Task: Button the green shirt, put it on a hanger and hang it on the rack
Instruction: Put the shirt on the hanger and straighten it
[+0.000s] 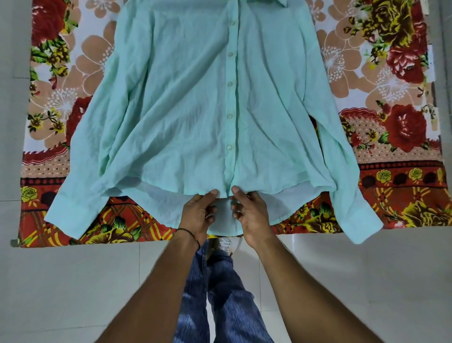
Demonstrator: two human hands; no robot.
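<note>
**A:** Both hands are down at the hem. The left hand [199, 213] pinches the fabric just to the left of the button strip, thumb on top, fingers curled under. The right hand [247, 215] does the same just beside it on the other side. The two thumbs are near each other, almost touching, with the bottom of the placket between them.

**B:** So each one is closed on cloth, not spread flat?

**A:** Closed, a narrow pinch on each side, and what they hold is the front hem of the green shirt [186, 102]. From there the shirt runs straight away from the person: hem nearest, collar [281, 3] at the far edge of view. Its long axis lines up with the arms, and the row of buttons [230, 84] climbs up that same line.

**B:** Which hand has the shorter reach up the strip?

**A:** Hardly a difference; the strip sits dead centre between them. The visible buttons look fastened, though the very bottom is hidden by the thumbs.

**B:** And around it?

**A:** Sleeves splayed out both sides over a floral sheet [396, 73] on the tiled floor [73, 293]. No hanger or rack in view.
</note>
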